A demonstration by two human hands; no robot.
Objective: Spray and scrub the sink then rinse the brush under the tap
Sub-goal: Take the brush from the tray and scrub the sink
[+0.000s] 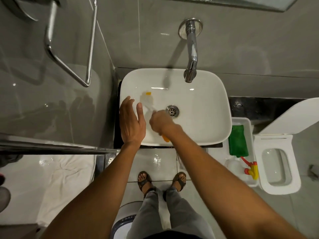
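The right hand [159, 122] is closed around the brush [146, 100], its blurred head just beyond the knuckles in the sink [203, 107]. The left hand [132, 121], open and empty, rests on the rim alongside.

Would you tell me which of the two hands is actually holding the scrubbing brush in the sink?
The right hand, closed around the brush beside the drain. The left hand is open, fingers spread, resting at the sink's left rim.

One wide camera on my head looks steeply down from close above the sink [176, 94], tap [191, 49] at the far side, my feet [161, 180] near, toilet [279, 163] right.
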